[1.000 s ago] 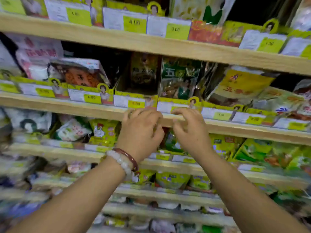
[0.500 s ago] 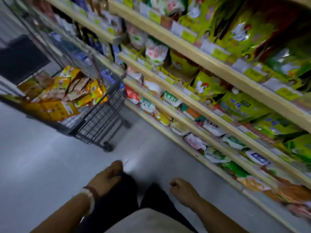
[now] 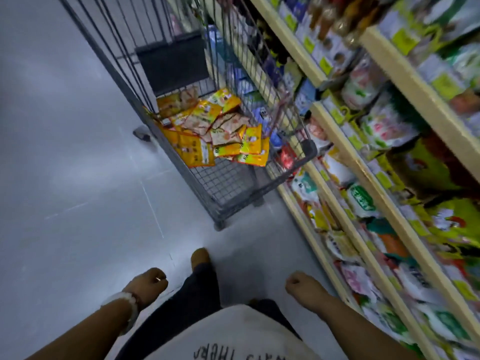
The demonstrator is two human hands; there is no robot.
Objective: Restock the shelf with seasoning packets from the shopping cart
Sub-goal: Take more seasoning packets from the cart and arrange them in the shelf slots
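Your left hand (image 3: 146, 283) and right hand (image 3: 302, 285) are hanging loosely curled, holding nothing. Glossy yellow seasoning packets (image 3: 207, 128) are lying heaped in the wire-mesh shopping cart (image 3: 228, 185) ahead, just left of the pale-edged shelf (image 3: 363, 178).

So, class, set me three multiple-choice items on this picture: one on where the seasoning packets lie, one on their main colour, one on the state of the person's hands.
1. Where do the loose seasoning packets lie?
A. on the floor
B. in the shopping cart
C. in the person's arms

2. What is their main colour?
A. yellow-orange
B. blue
C. black

3. What do the left hand and right hand hold?
A. one packet each
B. the cart's handle
C. nothing

Key: 1 B, the pile sits inside the wire basket; 2 A, the wrappers are mostly yellow and orange; 3 C, both hang loosely curled and hold nothing, short of the cart.
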